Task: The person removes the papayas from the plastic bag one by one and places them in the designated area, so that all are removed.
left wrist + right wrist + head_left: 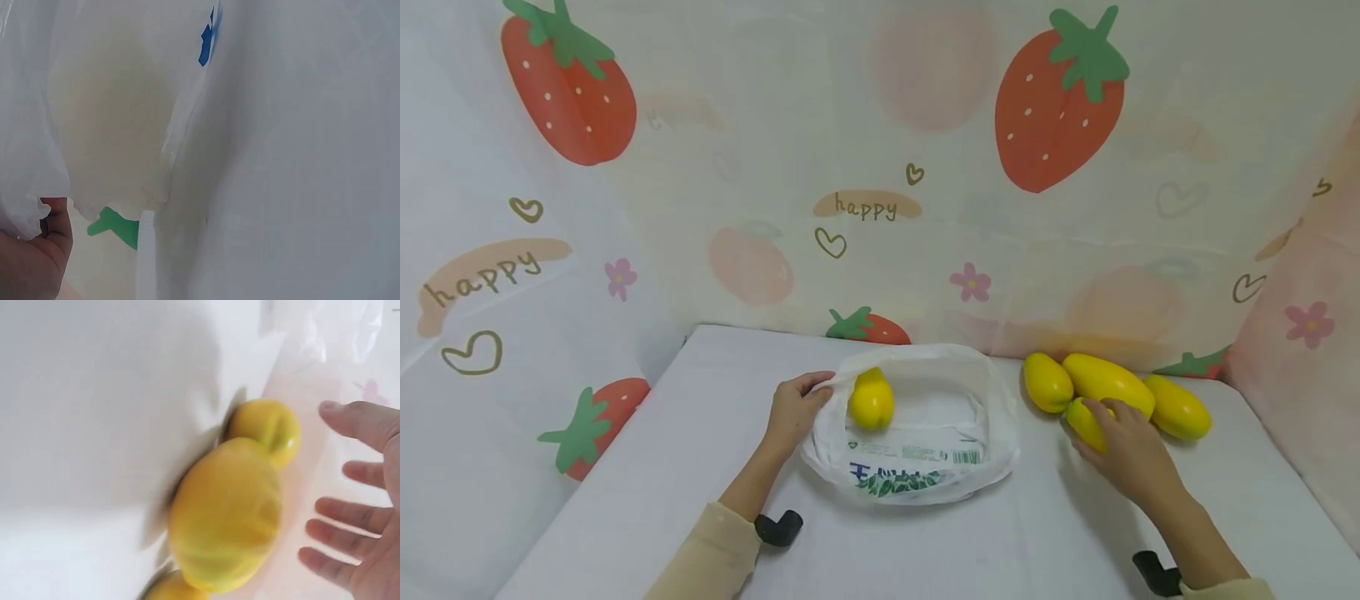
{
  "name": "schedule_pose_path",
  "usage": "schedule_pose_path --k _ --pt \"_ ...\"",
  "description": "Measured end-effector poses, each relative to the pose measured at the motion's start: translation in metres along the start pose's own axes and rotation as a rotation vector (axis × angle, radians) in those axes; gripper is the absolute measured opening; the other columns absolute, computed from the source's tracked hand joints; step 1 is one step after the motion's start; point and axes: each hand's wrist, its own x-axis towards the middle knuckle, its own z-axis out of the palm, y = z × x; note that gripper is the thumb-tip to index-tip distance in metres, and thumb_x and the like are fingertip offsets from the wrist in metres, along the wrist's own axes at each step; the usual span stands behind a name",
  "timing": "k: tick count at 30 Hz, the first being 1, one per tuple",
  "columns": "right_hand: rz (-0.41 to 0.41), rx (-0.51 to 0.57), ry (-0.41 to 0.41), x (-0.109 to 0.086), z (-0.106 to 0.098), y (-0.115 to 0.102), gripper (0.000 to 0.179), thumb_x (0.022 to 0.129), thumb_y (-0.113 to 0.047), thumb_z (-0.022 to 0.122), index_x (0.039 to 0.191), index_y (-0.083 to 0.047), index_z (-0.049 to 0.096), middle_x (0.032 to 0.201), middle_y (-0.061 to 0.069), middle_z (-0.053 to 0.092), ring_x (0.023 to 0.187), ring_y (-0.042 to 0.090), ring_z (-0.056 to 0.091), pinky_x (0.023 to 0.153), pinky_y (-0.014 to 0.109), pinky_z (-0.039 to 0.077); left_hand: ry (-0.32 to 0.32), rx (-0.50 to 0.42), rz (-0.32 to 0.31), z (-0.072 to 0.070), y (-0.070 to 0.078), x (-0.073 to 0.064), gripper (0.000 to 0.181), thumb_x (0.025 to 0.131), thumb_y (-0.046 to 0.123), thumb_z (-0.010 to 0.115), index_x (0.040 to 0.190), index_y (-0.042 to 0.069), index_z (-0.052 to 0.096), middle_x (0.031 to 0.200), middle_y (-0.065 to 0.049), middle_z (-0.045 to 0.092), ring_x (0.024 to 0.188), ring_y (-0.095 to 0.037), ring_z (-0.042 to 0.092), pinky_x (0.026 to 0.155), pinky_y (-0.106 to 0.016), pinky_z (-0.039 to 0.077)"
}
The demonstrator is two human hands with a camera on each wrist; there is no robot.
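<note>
A white plastic bag [1000, 433] with green and blue print lies on the table with its mouth spread. Inside it, near the left wall, is a smooth yellow fruit [872, 404]. My left hand [796, 412] pinches the bag's left rim; the left wrist view also has this hand [37, 262] at the bag's edge. On the right, my right hand [1123, 450] is over a small greenish-yellow fruit [1084, 423]. In the right wrist view, the right hand [369, 512] has its fingers spread, apart from the large yellow fruit [225, 512].
Behind and beside the right hand lie a rounded yellow fruit [1048, 383], a long yellow fruit [1108, 385] and an oval yellow fruit [1180, 407]. A white cloth [925, 550] covers the table. Strawberry-printed curtains [925, 150] stand behind and at both sides.
</note>
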Motion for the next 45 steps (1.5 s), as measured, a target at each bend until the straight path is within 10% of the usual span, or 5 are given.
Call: schedule_pose_path --k 8,24,45 --pt "-0.097 0.070 0.120 0.014 0.000 -0.020 0.053 0.073 -0.018 0.084 0.118 0.000 0.061 0.109 0.024 0.064 0.098 0.041 0.061 0.082 0.057 0.054 -0.001 0.002 -0.002 -0.001 0.001 0.001 0.027 0.096 0.013 0.060 0.122 0.009 0.067 0.129 -0.013 0.065 0.122 -0.028 0.060 0.105 -0.038 0.048" --pt "0.040 0.338 -0.173 0.054 -0.009 -0.073 0.056 0.085 -0.030 0.074 0.132 -0.005 0.056 0.132 0.021 0.055 0.121 0.039 0.050 0.101 0.058 0.048 -0.004 -0.019 0.013 0.002 -0.001 0.001 0.027 0.096 0.012 0.059 0.121 0.009 0.067 0.128 -0.012 0.066 0.119 -0.027 0.061 0.104 -0.038 0.049" --pt "-0.018 0.472 -0.328 0.096 0.023 -0.128 0.055 0.086 -0.035 0.072 0.133 -0.012 0.056 0.140 0.014 0.052 0.127 0.033 0.050 0.108 0.054 0.044 0.006 -0.039 0.035 0.001 0.001 0.001 0.027 0.095 0.013 0.061 0.120 0.007 0.068 0.124 -0.013 0.067 0.116 -0.027 0.063 0.103 -0.039 0.051"
